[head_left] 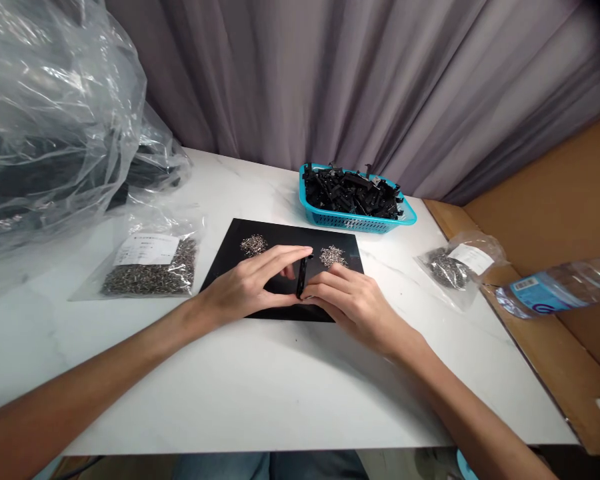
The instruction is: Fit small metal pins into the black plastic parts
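A slim black plastic part (303, 275) stands upright over the black mat (285, 310). My left hand (253, 280) grips it between thumb and forefinger, one at the lower end and one at the upper. At its lower end the fingertips of my right hand (350, 297) are pinched together, touching or nearly touching the part; anything between them is too small to make out. On the mat beyond my hands lie two heaps of small metal pieces, a left heap (254, 245) and a right heap (333, 256).
Behind the mat stands a blue basket (350, 221) full of black parts. A labelled bag of metal pieces (150, 273) lies left, below large plastic wrapping (55, 120). To the right are a smaller bag (450, 270), a plastic bottle (555, 290) and cardboard (545, 193).
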Action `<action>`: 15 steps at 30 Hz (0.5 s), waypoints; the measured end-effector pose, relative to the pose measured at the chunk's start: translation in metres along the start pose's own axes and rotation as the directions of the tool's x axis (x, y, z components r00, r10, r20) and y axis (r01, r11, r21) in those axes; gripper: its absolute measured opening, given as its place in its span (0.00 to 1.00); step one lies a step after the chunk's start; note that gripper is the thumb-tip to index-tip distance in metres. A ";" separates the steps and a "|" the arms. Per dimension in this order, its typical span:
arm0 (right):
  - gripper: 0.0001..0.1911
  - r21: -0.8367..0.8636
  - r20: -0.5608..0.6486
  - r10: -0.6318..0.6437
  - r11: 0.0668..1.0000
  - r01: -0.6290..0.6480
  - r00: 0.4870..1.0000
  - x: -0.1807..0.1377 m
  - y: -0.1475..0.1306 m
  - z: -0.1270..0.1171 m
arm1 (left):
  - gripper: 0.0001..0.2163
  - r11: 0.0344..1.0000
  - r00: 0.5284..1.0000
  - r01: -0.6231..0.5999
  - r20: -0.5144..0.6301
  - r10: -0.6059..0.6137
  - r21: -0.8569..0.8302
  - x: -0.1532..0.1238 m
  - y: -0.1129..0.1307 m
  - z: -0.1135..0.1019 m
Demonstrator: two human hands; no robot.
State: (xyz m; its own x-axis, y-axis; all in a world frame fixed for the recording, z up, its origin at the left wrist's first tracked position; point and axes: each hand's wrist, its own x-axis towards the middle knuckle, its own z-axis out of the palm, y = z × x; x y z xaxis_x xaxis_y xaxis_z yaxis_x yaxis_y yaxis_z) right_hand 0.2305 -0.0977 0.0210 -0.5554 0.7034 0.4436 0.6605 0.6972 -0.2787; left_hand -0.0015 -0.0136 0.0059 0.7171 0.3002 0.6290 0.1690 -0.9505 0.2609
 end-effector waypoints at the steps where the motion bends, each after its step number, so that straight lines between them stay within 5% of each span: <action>1: 0.14 0.000 0.019 -0.010 1.000 0.010 1.000 0.000 0.000 -0.001 | 0.32 1.000 1.000 -0.014 0.007 0.014 0.016 0.000 0.000 0.000; 8: 0.09 0.249 0.079 0.114 0.960 -0.130 0.990 0.001 0.002 -0.005 | 0.31 0.986 0.996 -0.089 -0.016 0.092 0.137 0.003 -0.003 0.000; 15: 0.09 0.540 0.153 0.408 0.728 -0.422 0.900 0.006 0.002 0.005 | 0.28 0.981 0.997 -0.075 -0.014 0.078 0.180 0.002 0.001 0.002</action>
State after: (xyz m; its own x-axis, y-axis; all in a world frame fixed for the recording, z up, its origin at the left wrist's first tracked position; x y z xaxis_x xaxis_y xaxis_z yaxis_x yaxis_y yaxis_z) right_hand 0.2263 -0.0912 0.0190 -0.3075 0.9389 0.1549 0.4428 0.2853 -0.8500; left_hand 0.0015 -0.0139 0.0059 0.7188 0.2257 0.6576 0.2341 -0.9692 0.0768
